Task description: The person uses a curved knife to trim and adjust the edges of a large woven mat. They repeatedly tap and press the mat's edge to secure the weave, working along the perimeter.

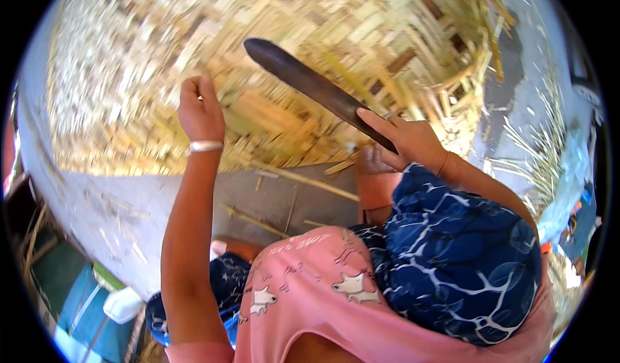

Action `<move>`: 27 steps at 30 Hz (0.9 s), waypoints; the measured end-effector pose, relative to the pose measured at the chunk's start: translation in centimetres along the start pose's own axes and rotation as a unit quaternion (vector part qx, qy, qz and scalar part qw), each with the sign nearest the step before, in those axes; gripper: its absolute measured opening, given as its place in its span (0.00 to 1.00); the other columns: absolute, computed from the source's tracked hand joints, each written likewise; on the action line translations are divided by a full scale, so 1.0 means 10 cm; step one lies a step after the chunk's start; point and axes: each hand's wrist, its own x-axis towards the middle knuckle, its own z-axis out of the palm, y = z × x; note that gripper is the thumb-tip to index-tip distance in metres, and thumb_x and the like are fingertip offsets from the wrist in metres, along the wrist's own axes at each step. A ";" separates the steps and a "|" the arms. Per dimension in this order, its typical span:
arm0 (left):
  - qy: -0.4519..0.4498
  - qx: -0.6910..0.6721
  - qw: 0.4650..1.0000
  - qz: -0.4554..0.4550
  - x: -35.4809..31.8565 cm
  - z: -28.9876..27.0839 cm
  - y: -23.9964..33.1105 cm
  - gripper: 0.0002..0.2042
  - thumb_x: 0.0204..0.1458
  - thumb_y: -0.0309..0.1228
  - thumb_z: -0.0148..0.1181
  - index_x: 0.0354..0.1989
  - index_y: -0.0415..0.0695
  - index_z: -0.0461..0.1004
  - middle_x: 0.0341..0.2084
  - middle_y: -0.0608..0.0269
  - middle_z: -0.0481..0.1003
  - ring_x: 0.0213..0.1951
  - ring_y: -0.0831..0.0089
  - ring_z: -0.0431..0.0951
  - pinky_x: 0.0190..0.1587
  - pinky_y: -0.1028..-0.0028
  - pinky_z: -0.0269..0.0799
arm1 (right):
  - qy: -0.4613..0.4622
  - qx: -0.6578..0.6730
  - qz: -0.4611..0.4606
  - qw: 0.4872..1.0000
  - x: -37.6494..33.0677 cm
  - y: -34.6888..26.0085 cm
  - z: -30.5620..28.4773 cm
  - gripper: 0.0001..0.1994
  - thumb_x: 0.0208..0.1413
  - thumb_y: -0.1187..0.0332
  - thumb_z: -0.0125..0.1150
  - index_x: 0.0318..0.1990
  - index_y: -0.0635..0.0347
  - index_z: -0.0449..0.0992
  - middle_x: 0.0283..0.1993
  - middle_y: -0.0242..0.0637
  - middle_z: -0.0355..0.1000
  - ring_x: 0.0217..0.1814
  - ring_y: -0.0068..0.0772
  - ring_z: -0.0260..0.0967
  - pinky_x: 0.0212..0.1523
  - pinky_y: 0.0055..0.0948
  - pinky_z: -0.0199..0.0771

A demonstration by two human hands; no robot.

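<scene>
A large woven mat of pale flat strips (148,46) spreads out in front of me. My right hand (413,140) grips the lower end of a long, dark, flat blade-shaped bar (310,90), with the index finger laid along it. The bar slants up and to the left over the mat, its rounded tip near the middle. My left hand (201,114), with a pale band at the wrist, is raised over the mat's near left part. Its fingers are curled closed; whether anything sits in them I cannot make out.
Loose strips (303,182) lie on the grey floor (242,198) between the mat and my body. A heap of thin slivers (539,143) is at the right, beside clear bluish plastic (571,176). Blue and white items (97,305) stand at lower left. My bare foot is near the mat's edge.
</scene>
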 end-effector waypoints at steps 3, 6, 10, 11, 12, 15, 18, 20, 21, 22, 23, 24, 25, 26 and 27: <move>-0.128 0.142 0.928 0.321 -0.26 0.35 0.44 0.19 0.46 0.27 0.62 0.48 0.43 0.68 0.53 0.52 0.68 0.55 0.53 0.67 0.55 0.55 0.59 | 0.147 -0.028 0.016 0.989 -0.50 0.28 -0.12 0.36 0.40 0.76 0.63 0.63 0.58 0.60 0.31 0.45 0.70 0.25 0.47 0.71 0.24 0.37 0.71; -0.262 0.139 0.844 0.447 -0.46 0.71 0.75 0.31 0.45 0.38 0.63 0.60 0.46 0.63 0.63 0.54 0.60 0.66 0.59 0.56 0.67 0.56 0.45 | 0.324 -0.035 0.054 0.944 -0.90 0.57 -0.11 0.34 0.41 0.77 0.61 0.62 0.63 0.62 0.30 0.45 0.70 0.22 0.42 0.69 0.23 0.35 0.71; -0.329 0.134 0.792 0.497 -0.44 1.12 0.80 0.35 0.45 0.43 0.62 0.63 0.46 0.59 0.65 0.56 0.56 0.68 0.61 0.53 0.68 0.55 0.41 | 0.413 -0.103 0.130 0.896 -1.09 0.99 -0.24 0.36 0.46 0.81 0.56 0.65 0.70 0.51 0.36 0.53 0.72 0.24 0.44 0.71 0.26 0.34 0.73; -0.363 0.137 0.792 0.472 -0.41 1.18 0.78 0.35 0.46 0.43 0.62 0.63 0.46 0.59 0.65 0.57 0.56 0.68 0.61 0.53 0.68 0.55 0.41 | 0.432 -0.163 0.081 0.883 -1.06 1.10 -0.33 0.36 0.43 0.80 0.57 0.65 0.68 0.53 0.35 0.49 0.71 0.23 0.44 0.69 0.24 0.35 0.71; -0.389 0.134 0.793 0.449 -0.39 1.21 0.74 0.36 0.46 0.44 0.62 0.64 0.46 0.58 0.66 0.57 0.55 0.68 0.61 0.52 0.68 0.55 0.40 | 0.393 -0.183 0.070 0.898 -1.01 1.21 -0.45 0.37 0.41 0.78 0.58 0.64 0.66 0.55 0.34 0.47 0.70 0.23 0.44 0.68 0.23 0.35 0.70; -0.414 0.136 0.790 0.430 -0.36 1.27 0.67 0.37 0.46 0.47 0.61 0.65 0.47 0.56 0.66 0.58 0.54 0.68 0.62 0.51 0.68 0.54 0.39 | 0.321 -0.194 0.073 0.924 -0.73 1.41 -0.71 0.37 0.35 0.71 0.63 0.61 0.56 0.64 0.30 0.39 0.67 0.23 0.40 0.66 0.22 0.35 0.68; -0.411 0.149 0.787 0.436 -0.35 1.30 0.63 0.37 0.49 0.52 0.57 0.66 0.49 0.55 0.67 0.59 0.53 0.69 0.63 0.50 0.68 0.53 0.37 | 0.266 -0.160 0.007 0.951 -0.26 1.49 -0.66 0.37 0.36 0.68 0.63 0.62 0.48 0.65 0.29 0.36 0.65 0.22 0.36 0.66 0.21 0.34 0.67; -0.405 0.143 0.788 0.442 -0.34 1.30 0.63 0.37 0.49 0.53 0.56 0.66 0.49 0.55 0.67 0.59 0.53 0.69 0.63 0.50 0.68 0.53 0.37 | 0.233 -0.149 -0.010 0.961 -0.04 1.58 -0.60 0.37 0.36 0.67 0.63 0.62 0.45 0.65 0.27 0.35 0.63 0.21 0.35 0.65 0.19 0.33 0.66; -0.402 0.137 0.792 0.440 -0.33 1.31 0.63 0.38 0.49 0.53 0.56 0.66 0.49 0.55 0.68 0.59 0.52 0.69 0.64 0.50 0.68 0.53 0.37 | 0.237 -0.154 -0.019 0.959 0.06 1.64 -0.54 0.36 0.36 0.67 0.63 0.62 0.44 0.65 0.27 0.34 0.63 0.20 0.35 0.65 0.19 0.32 0.66; -0.406 0.132 0.792 0.436 -0.32 1.31 0.63 0.36 0.49 0.53 0.55 0.66 0.50 0.56 0.67 0.61 0.54 0.68 0.65 0.51 0.68 0.54 0.37 | 0.243 -0.144 -0.013 0.959 0.13 1.69 -0.47 0.36 0.36 0.67 0.63 0.61 0.44 0.66 0.28 0.35 0.64 0.22 0.35 0.66 0.20 0.33 0.68; -0.409 0.132 0.790 0.437 -0.31 1.31 0.63 0.36 0.50 0.53 0.55 0.65 0.50 0.57 0.67 0.62 0.55 0.68 0.66 0.52 0.68 0.54 0.37 | 0.218 -0.151 0.015 0.964 0.16 1.71 -0.41 0.35 0.37 0.67 0.63 0.61 0.45 0.66 0.30 0.37 0.67 0.24 0.38 0.69 0.23 0.33 0.72; -0.411 0.128 0.792 0.433 -0.30 1.30 0.62 0.35 0.50 0.53 0.55 0.65 0.50 0.57 0.66 0.63 0.56 0.68 0.66 0.52 0.68 0.54 0.37 | 0.210 -0.130 0.026 0.969 0.21 1.75 -0.34 0.35 0.37 0.65 0.63 0.61 0.45 0.66 0.32 0.39 0.68 0.26 0.40 0.70 0.24 0.34 0.73; -0.408 0.123 0.797 0.428 -0.30 1.30 0.62 0.35 0.50 0.53 0.55 0.65 0.51 0.58 0.66 0.63 0.57 0.68 0.67 0.53 0.68 0.55 0.36 | 0.202 -0.109 0.033 0.973 0.25 1.80 -0.27 0.35 0.37 0.64 0.64 0.61 0.46 0.66 0.34 0.40 0.69 0.27 0.42 0.71 0.25 0.36 0.74; -0.409 0.118 0.801 0.420 -0.30 1.29 0.62 0.34 0.50 0.52 0.55 0.64 0.52 0.60 0.65 0.64 0.58 0.67 0.68 0.54 0.69 0.56 0.36 | 0.189 -0.128 0.044 0.973 0.25 1.82 -0.22 0.35 0.38 0.63 0.64 0.60 0.46 0.67 0.35 0.42 0.70 0.28 0.44 0.71 0.25 0.38 0.74; -0.407 0.112 0.802 0.422 -0.29 1.29 0.61 0.33 0.50 0.52 0.55 0.64 0.52 0.60 0.65 0.64 0.58 0.67 0.68 0.54 0.69 0.57 0.36 | 0.190 -0.145 0.049 0.970 0.26 1.84 -0.17 0.34 0.38 0.61 0.64 0.60 0.47 0.67 0.36 0.43 0.70 0.29 0.45 0.71 0.25 0.39 0.74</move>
